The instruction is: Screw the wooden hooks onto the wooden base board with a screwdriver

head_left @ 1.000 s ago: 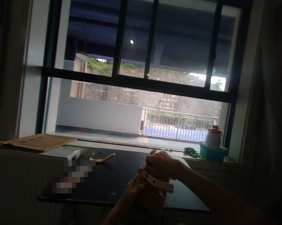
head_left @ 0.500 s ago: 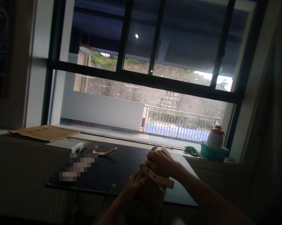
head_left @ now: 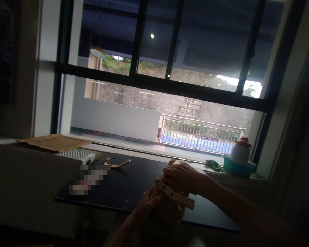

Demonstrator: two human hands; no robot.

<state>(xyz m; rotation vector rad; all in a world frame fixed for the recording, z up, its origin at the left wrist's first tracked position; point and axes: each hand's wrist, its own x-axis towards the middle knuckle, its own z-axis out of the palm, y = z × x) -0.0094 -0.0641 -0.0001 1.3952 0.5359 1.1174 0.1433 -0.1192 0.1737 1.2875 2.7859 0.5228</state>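
Note:
Low in the head view, my left hand (head_left: 147,203) grips a brown, dim, partly glossy object (head_left: 169,215) whose kind I cannot make out. A pale wooden piece (head_left: 180,199) with a curved end and dark holes lies across its upper side, by my left thumb. My right hand (head_left: 181,176) is closed like a fist just above the curved end; what its fingers hold is hidden. Another curved wooden tip (head_left: 172,161) shows beyond the right knuckles. A similar hooked wooden piece (head_left: 117,165) rests farther back on the dark table (head_left: 134,181).
A brown paper envelope (head_left: 54,142) lies on the sill at left, near a white radiator (head_left: 79,157). At right, a green cloth (head_left: 213,165), a teal box (head_left: 238,167) and a white jug with an orange lid (head_left: 241,151) stand below the window.
The whole view has shifted slightly to the right. Both hands keep almost the same grip, and the wooden piece stays in place between them.

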